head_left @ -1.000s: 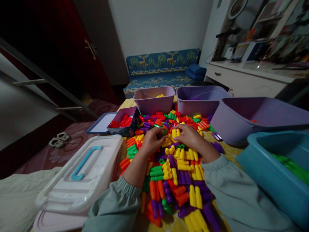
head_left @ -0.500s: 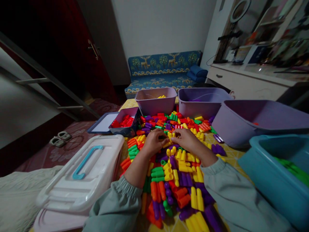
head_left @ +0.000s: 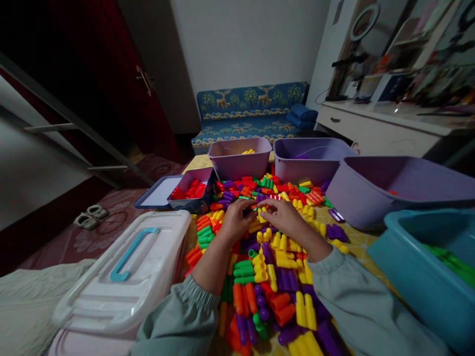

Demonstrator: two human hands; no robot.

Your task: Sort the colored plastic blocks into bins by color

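Observation:
A yellow bullet-shaped building block (head_left: 260, 214) sits between my two hands above the middle of the pile. My left hand (head_left: 237, 218) is curled, with its thumb and fingers at the block's left side. From the other side, my right hand (head_left: 284, 215) has its fingers bent over the same block. Their fingertips nearly meet and hide part of it. Beneath and around both hands lie plastic blocks in rows and loose heaps, among them yellow blocks (head_left: 306, 310), green blocks (head_left: 243, 268), orange blocks (head_left: 242, 299) and purple blocks (head_left: 287, 279).
Purple bins (head_left: 239, 165) line the far side and right of the yellow cloth. A teal bin (head_left: 415, 262) with green pieces stands at right. At left are a tin (head_left: 196, 203) of red blocks and a white lid (head_left: 129, 277) with a blue handle. A patterned sofa (head_left: 252, 116) stands behind.
My fingers have drawn closer together over the yellow block, my right hand shifting slightly left. The view has tilted a little, so the bins appear slightly lower.

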